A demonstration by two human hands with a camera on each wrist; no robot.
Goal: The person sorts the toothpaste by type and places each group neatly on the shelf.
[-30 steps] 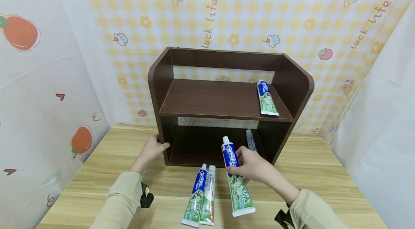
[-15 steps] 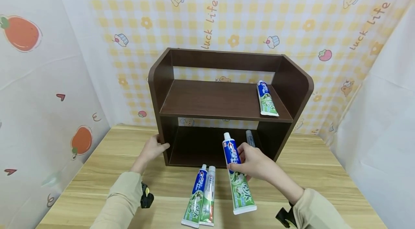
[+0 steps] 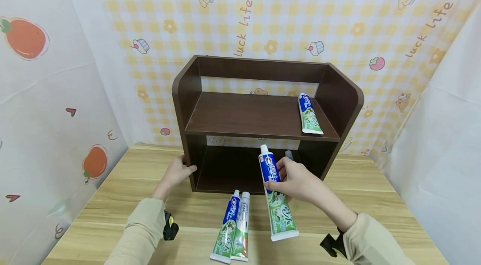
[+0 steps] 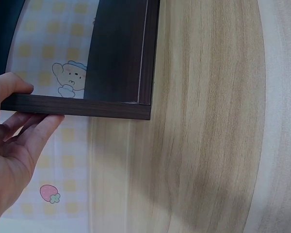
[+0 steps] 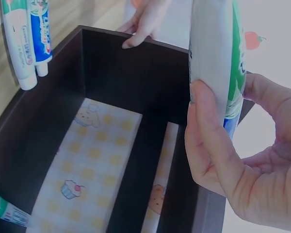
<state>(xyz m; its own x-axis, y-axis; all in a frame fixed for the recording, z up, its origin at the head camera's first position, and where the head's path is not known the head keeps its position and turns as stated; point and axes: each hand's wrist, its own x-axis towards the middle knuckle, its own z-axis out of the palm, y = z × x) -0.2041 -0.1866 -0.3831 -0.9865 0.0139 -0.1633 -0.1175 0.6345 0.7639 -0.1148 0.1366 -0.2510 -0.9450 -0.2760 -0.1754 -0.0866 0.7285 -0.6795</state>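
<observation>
My left hand (image 3: 175,176) grips the left side panel of the dark brown two-tier shelf (image 3: 240,114). In the left wrist view, the thumb (image 4: 14,85) lies on one face of the panel and the fingers on the other. Just in front of the lower compartment, my right hand (image 3: 298,182) pinches a blue-and-green toothpaste tube (image 3: 282,215) by its middle, white cap up and flat end down. The right wrist view shows its pale back between thumb and fingers. Another toothpaste tube (image 3: 310,118) lies on the upper tier at the right.
Two toothpaste tubes, one blue-and-green (image 3: 226,231) and one silver-and-green (image 3: 241,229), lie side by side on the wooden table (image 3: 180,223) before the shelf. A grey-capped tube (image 3: 289,155) sits in the lower compartment at right, mostly hidden by my right hand. Patterned cloth (image 3: 221,27) hangs behind.
My right hand has risen slightly and moved forward toward the shelf with its toothpaste tube, covering more of the grey-capped tube. My left hand has stayed on the panel.
</observation>
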